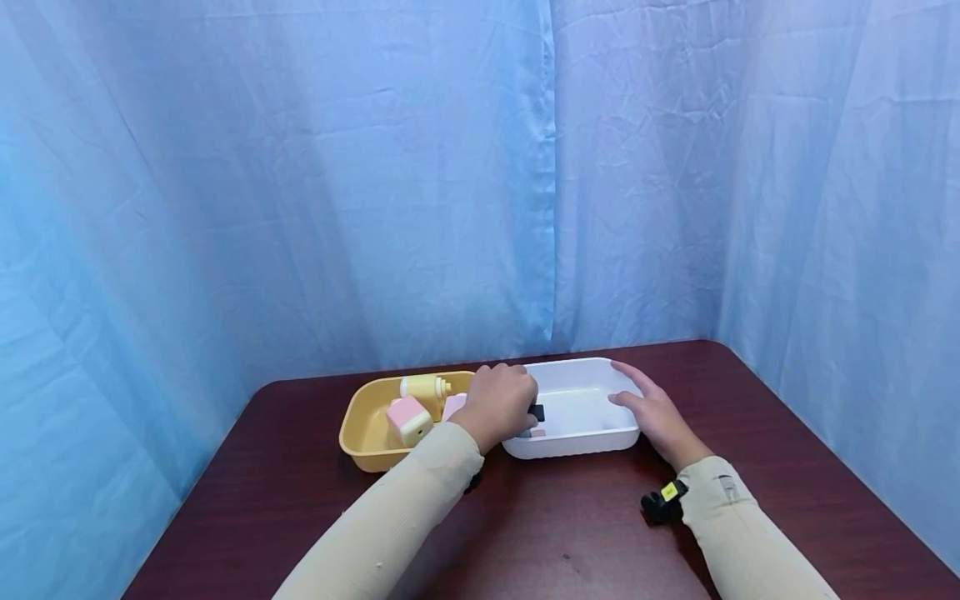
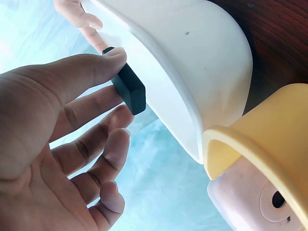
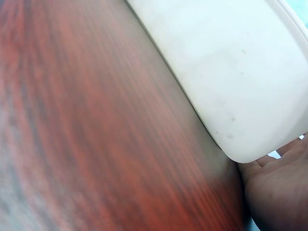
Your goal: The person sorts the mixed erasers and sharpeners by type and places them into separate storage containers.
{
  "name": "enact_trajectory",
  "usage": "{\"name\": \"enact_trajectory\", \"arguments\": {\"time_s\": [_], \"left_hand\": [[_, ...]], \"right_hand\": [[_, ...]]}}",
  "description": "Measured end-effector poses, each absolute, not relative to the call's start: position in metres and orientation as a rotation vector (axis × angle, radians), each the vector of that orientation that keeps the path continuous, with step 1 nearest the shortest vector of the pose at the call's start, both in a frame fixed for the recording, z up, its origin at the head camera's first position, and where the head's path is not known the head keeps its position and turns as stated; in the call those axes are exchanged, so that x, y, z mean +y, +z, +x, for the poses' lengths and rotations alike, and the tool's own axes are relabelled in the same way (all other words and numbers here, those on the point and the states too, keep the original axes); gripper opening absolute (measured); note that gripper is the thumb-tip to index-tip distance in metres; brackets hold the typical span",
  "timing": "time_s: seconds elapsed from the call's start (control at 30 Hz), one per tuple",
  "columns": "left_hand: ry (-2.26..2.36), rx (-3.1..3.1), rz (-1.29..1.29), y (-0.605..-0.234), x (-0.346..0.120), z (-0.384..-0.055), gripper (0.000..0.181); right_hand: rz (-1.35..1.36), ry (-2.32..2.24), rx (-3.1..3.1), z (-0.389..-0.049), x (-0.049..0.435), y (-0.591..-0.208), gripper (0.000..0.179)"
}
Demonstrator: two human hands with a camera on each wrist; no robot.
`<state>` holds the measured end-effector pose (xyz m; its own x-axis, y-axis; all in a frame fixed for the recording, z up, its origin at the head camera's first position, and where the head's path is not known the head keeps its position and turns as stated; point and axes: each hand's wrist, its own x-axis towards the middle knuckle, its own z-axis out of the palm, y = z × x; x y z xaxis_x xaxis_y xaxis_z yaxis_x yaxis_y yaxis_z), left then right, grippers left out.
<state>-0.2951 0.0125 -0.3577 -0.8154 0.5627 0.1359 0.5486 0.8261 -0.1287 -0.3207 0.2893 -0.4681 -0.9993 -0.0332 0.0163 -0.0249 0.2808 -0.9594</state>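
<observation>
My left hand [image 1: 501, 404] is over the left end of a white tray [image 1: 573, 445]. Its thumb and fingers pinch a small black rectangular block [image 2: 129, 89], while the other fingers curl loosely with nothing in them. At the tray's right end, my right hand [image 1: 663, 421] holds the wall, thumb over the rim. The right wrist view shows the tray's outer side [image 3: 231, 72] with part of that hand [image 3: 279, 192] by its corner. Inside the tray, close to my left hand, lies a small pinkish piece [image 1: 537, 432], partly hidden.
A yellow tub [image 1: 360, 454] stands left of the white tray. It holds a pink-and-cream block [image 1: 408, 419], a yellow cylinder with a stepped tip [image 1: 423, 387] and a pale pink piece with a round hole [image 2: 255, 192]. Blue curtains [image 1: 420, 183] hang behind the dark wooden table [image 1: 540, 533].
</observation>
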Motion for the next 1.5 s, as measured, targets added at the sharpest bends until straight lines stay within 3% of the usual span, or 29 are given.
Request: {"name": "enact_trajectory", "arguments": {"time_s": [1.5], "left_hand": [[0.130, -2.858, -0.864, -0.3560, 0.0140, -0.3004, 0.018]], "right_hand": [[-0.063, -1.875, 2.531, -0.3184, 0.2878, -0.4668, 0.069]]}}
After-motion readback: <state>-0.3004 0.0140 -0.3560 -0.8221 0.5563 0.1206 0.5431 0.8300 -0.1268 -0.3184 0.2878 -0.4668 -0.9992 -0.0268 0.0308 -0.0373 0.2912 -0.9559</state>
